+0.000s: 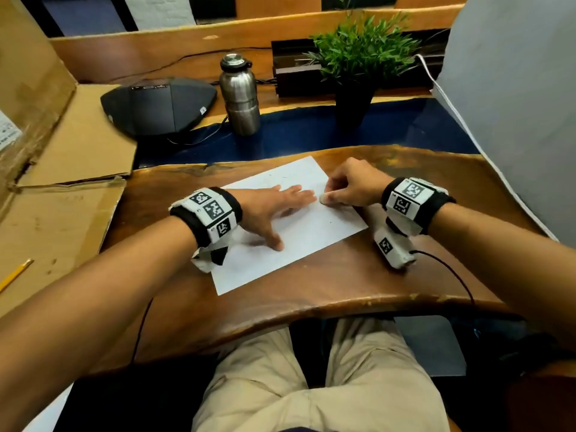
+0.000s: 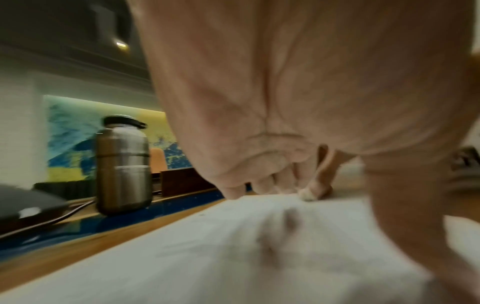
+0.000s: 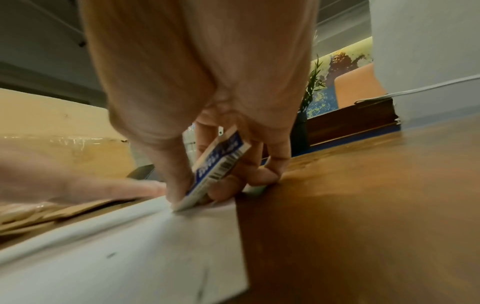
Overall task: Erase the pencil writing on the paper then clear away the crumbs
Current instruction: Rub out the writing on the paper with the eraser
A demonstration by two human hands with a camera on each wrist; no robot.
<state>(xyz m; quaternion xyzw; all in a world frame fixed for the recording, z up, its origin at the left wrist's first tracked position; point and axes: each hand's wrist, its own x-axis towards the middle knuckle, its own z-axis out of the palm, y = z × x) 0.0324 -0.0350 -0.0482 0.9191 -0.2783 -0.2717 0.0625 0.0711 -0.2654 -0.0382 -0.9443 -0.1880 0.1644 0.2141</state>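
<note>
**Ana:** Beige trousers [image 1: 314, 385] nearest the lens, knees tucked under the near edge of the wooden desk [image 1: 343, 282]. On the desk, the paper [image 1: 299, 241] lies askew, its near corner close to that edge, its right corner just beside the right wrist.

**Ben:** And the left hand [image 1: 271, 210] is down flat on the sheet, fingers straight and spread, thumb pointing near, pinning it.

**Ana:** Right hand [image 1: 349, 185] on the sheet's right side, fingers curled, thumb and fingertips clamped on the eraser [image 3: 215, 174]. White block, blue printed sleeve with a barcode, tilted, its lower end pressed to the paper just off the left fingertips.

**Ben:** A few small dark specks on the sheet near and far of the hands. Pencil writing? Can't tell from here.

**Ana:** Containers now: steel bottle [image 1: 240, 95] upright at the far side, cap on, contents hidden. Black pot with the green plant [image 1: 358, 54] to its right.

**Ben:** Dark rounded device [image 1: 156, 104] far left, flattened cardboard [image 1: 62, 198] along the left, a yellow pencil [image 1: 15, 274] lying on it.

**Ana:** Open wood runs right of the sheet out to the desk's curved right edge, and a bare strip in front of the near edge.
</note>
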